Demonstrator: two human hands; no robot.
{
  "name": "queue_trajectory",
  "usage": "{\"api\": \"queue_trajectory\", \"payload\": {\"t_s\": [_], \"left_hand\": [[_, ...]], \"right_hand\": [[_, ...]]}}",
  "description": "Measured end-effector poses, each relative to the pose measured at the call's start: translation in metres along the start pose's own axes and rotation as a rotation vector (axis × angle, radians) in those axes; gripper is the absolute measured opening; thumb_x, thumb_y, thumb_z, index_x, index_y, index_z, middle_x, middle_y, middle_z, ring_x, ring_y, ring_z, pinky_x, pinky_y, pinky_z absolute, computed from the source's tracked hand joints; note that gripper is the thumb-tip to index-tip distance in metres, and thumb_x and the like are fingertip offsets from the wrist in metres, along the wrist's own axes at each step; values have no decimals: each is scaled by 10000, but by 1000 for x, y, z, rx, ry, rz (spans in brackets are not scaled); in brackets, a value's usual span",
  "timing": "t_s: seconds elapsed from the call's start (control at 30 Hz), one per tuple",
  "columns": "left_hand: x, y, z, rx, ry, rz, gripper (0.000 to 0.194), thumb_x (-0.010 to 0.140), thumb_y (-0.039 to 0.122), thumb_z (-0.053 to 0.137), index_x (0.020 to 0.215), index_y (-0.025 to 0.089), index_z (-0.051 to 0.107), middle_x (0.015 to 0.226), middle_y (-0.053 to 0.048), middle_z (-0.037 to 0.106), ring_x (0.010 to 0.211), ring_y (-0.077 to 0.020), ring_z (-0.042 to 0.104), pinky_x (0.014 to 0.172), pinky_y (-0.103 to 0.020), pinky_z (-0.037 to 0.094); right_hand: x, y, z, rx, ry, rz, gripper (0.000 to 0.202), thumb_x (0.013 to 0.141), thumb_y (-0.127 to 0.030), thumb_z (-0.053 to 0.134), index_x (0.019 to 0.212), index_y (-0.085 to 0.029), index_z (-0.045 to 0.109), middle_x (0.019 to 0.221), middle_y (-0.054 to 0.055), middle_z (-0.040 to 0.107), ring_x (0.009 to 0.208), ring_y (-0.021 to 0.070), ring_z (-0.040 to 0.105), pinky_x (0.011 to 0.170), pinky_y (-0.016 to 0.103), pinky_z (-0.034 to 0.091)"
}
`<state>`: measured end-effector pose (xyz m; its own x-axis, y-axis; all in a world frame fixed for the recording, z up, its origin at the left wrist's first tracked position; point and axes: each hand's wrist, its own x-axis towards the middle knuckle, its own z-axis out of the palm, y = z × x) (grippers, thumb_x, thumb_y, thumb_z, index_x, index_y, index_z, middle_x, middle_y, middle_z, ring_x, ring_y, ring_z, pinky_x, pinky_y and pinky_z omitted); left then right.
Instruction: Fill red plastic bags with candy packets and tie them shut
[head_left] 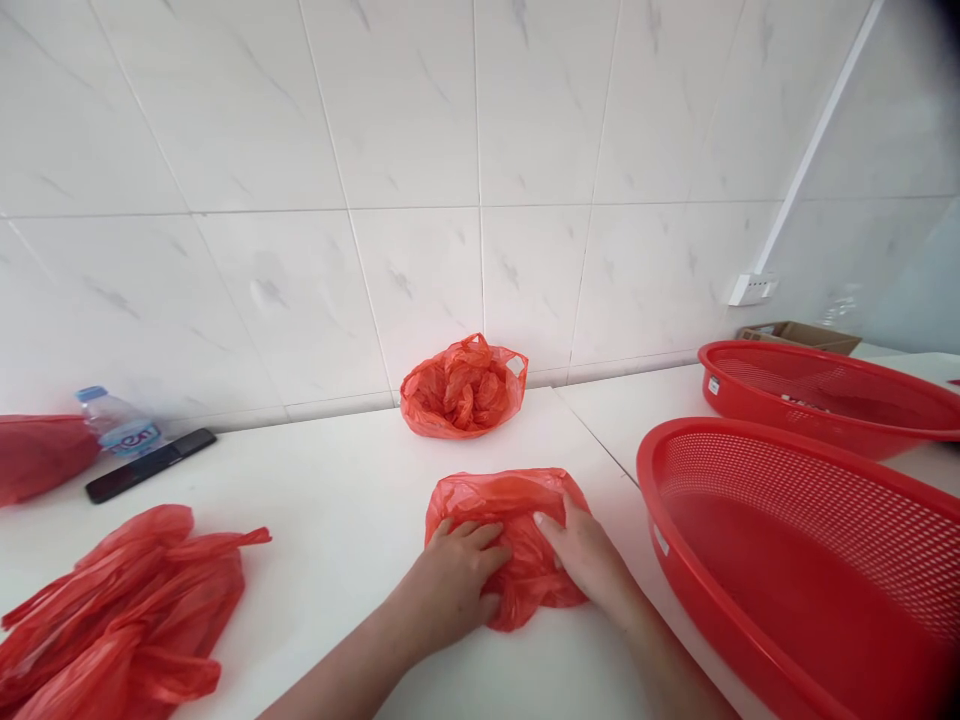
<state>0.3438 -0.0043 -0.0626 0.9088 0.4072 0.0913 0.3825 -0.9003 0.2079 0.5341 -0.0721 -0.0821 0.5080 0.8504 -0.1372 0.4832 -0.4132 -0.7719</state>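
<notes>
Head cam — L hand [461, 580] + R hand [585, 550] half-open, fingers spread on red bag [525, 590]; grip unclear — red basket [795, 560] to R.

Bare forearms [356, 660] and wrists [621, 598], bare hands [459, 583], short thumbnail [538, 518]

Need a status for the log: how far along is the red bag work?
Possibly done: the open red plastic bag near the wall, stuffed with crumpled film. In hand: left hand and right hand on the nearer bag. Likely remaining: the heaped bags at left. Total unclear.
</notes>
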Motion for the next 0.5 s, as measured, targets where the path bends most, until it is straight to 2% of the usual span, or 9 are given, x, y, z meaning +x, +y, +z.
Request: {"api": "queue_trajectory", "payload": {"t_s": [0.1,0.17,0.27,0.37,0.43,0.5], "left_hand": [[-4,-5,-8,-70,-43,22,271,711,160,602,950,278,654,1120,-3,625,974,-227,577,927,-403,405],[-6,-7,-10,-104,-58,32,316,705,144,601,977,296,654,1143,4,617,990,-225,571,930,-404,397],[-5,-8,-10,-128,-55,32,363,679,119,610,987,305,655,1171,4,608,1022,-231,557,942,-412,376],[-4,-9,-10,-141,-51,37,299,653,96,618,885,278,664,1060,10,640,968,-217,565,923,-387,380],[-4,-9,-11,-146,-55,45,244,651,97,625,821,268,661,993,13,646,939,-211,567,916,-374,379],[-4,-9,-13,-129,-82,71,258,665,101,626,848,279,665,1021,11,639,970,-218,561,935,-378,365]], "right_hand": [[3,3,-6,128,-47,22,398,854,-482,368,1072,-200,543,585,7,614,558,197,606,581,309,450],[3,2,-8,169,-37,39,365,859,-487,352,987,-217,561,536,-13,589,492,180,575,546,298,437],[-4,-4,-8,30,140,9,322,851,-486,373,791,-232,561,612,6,621,524,173,566,534,294,409],[-12,-11,-3,-144,363,-85,359,837,-461,416,568,-224,430,544,-2,550,506,157,497,492,281,352],[-15,-13,0,-167,462,-190,394,826,-451,454,524,-224,343,492,-10,485,477,144,448,474,278,342],[-15,-12,3,-136,526,-357,362,827,-436,480,552,-222,386,556,6,528,536,154,491,517,284,399]]}}
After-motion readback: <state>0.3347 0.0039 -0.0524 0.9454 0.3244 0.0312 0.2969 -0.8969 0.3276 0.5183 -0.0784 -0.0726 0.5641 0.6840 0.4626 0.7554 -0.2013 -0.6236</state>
